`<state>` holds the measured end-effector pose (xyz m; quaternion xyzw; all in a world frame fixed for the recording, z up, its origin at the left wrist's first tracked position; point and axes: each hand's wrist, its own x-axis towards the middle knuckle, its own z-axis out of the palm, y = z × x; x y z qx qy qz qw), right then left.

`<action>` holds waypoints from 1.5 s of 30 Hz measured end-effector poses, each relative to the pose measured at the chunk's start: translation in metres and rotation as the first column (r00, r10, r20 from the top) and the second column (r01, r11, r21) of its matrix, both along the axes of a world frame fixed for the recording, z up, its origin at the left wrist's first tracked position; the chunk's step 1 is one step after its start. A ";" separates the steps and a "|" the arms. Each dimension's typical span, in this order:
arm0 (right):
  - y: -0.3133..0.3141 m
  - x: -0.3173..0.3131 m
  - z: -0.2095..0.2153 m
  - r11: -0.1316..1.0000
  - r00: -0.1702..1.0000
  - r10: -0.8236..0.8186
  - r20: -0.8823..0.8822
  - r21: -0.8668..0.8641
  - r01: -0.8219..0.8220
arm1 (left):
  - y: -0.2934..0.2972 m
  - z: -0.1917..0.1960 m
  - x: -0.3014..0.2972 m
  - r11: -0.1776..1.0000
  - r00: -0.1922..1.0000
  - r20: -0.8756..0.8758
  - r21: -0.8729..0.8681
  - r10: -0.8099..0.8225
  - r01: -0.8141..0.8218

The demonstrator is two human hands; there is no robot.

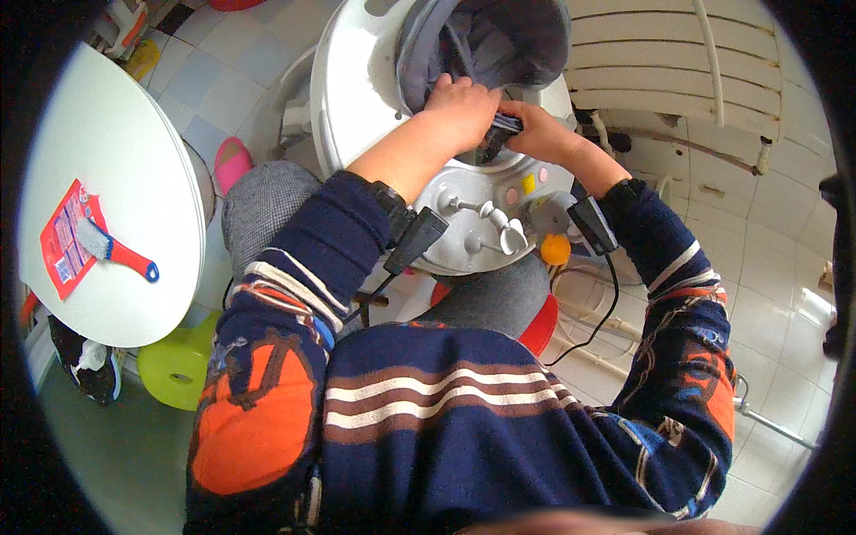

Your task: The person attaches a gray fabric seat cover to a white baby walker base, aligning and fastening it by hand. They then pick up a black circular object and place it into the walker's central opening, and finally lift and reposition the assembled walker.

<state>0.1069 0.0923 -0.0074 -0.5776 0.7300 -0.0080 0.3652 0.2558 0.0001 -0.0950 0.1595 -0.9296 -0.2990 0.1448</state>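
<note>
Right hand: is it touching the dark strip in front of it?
Touching. The head view shows the right hand with the dark strip between its thumb and fingers, no gap visible.

A brush (116, 253) lies partly on a packet (61, 239) on the worktop (129, 169). The baby seat (361, 102) is to the right, before the person (446, 437).

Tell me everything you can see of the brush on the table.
The brush has a red handle with blue trim, a blue end with what looks like a hanging hole, and pale bluish bristles. The handle looks like plastic. It lies untouched, slanting so the handle end points right and slightly toward the wearer, its head over a red packet and its handle reaching past it over the white table.
</note>
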 end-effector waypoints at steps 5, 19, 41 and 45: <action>-0.005 0.018 0.016 0.984 0.959 -0.135 -0.250 -0.147 0.100 | -0.019 0.013 0.000 0.992 0.985 0.151 0.085 0.079 -0.093; -0.015 0.009 -0.016 0.729 0.614 -0.578 0.537 0.001 0.685 | -0.010 0.023 0.014 0.991 0.988 0.154 0.134 -0.013 -0.008; 0.002 0.014 0.016 0.718 0.724 -0.684 0.093 0.262 0.645 | 0.009 -0.003 -0.009 0.986 0.968 -0.184 0.024 0.169 -0.168; 0.004 0.028 0.010 0.654 0.604 -0.753 0.263 0.190 0.732 | 0.010 -0.006 -0.012 0.983 0.967 -0.173 0.047 0.185 -0.180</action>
